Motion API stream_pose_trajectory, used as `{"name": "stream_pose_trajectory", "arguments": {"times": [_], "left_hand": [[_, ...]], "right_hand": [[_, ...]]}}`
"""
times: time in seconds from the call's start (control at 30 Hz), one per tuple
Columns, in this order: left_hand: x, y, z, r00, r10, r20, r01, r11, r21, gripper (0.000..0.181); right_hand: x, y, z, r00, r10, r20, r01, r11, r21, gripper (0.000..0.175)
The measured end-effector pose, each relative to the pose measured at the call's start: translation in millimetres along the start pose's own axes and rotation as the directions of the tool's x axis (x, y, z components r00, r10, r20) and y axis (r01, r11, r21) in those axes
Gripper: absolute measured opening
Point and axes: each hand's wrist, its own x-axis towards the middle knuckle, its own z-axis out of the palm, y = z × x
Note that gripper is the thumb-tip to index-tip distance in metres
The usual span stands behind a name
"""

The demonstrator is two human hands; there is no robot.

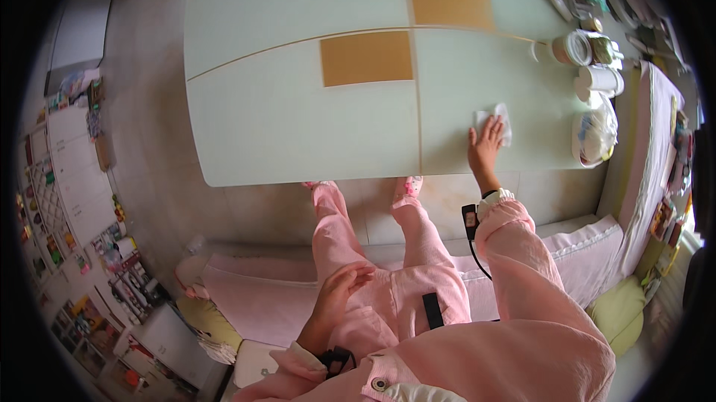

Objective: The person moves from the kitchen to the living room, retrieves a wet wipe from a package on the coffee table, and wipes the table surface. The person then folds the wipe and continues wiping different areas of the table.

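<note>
My right hand (485, 147) lies palm down on a white tissue or cloth (503, 125), pressing it flat against the pale green tabletop (302, 133) near its front edge. Its fingers are spread slightly over the sheet, and part of the white piece sticks out on both sides of the fingertips. Over my lap, beside the pink trousers (391, 290), rests my left hand (341, 290), with its fingers loosely curved and nothing seen in it. A black strap or device sits at each wrist.
Along the table's right end stand a lidded jar (571, 48), a white bottle (599, 83) and a white container with a plastic bag (596, 133). Two tan rectangles (366, 58) mark the tabletop. A pink-covered sofa (263, 290) is behind me; cabinets (78, 161) stand at left.
</note>
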Motion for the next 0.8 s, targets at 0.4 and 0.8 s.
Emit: {"name": "stream_pose_trajectory", "arguments": {"times": [0.4, 0.8], "left_hand": [[-1.6, 65.6, -135.5, 0.996, 0.030, -0.082, -0.045, 0.982, -0.186, 0.037], [-21.6, 125.5, -241.1, 0.986, -0.019, -0.163, -0.024, 0.965, -0.260, 0.035]], "right_hand": [[-22.6, -191.1, 61.9, 0.994, -0.112, -0.009, 0.112, 0.993, -0.043, 0.074], [-158.7, -516.9, 151.9, 0.539, -0.813, 0.218, 0.747, 0.582, 0.321, 0.074]]}}
